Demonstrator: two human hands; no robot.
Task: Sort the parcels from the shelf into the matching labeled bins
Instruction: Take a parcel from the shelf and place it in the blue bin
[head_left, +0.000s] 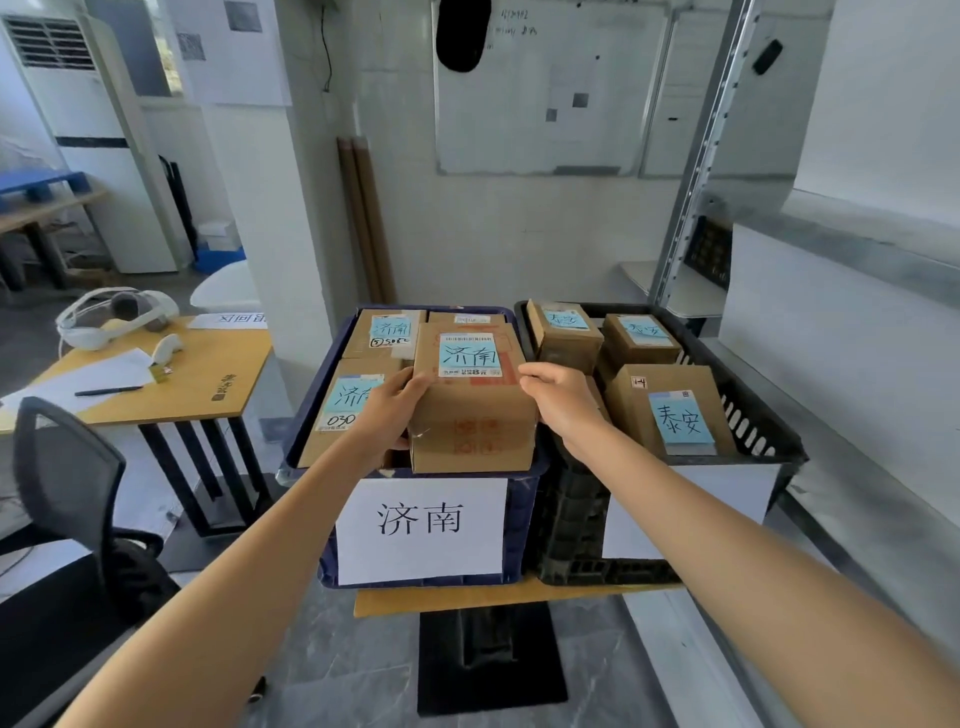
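A brown cardboard parcel with a blue handwritten 济南 label rests on top of the parcels in the dark blue bin. That bin carries a white 济南 sign on its front. My left hand grips the parcel's left side and my right hand presses its right side. Several other 济南 parcels fill the blue bin. The black bin beside it on the right holds parcels labeled 泰安.
Both bins stand on a small wooden table with a black base. A metal shelf runs along the right. At the left are a black chair and a desk with a headset, papers and a pen.
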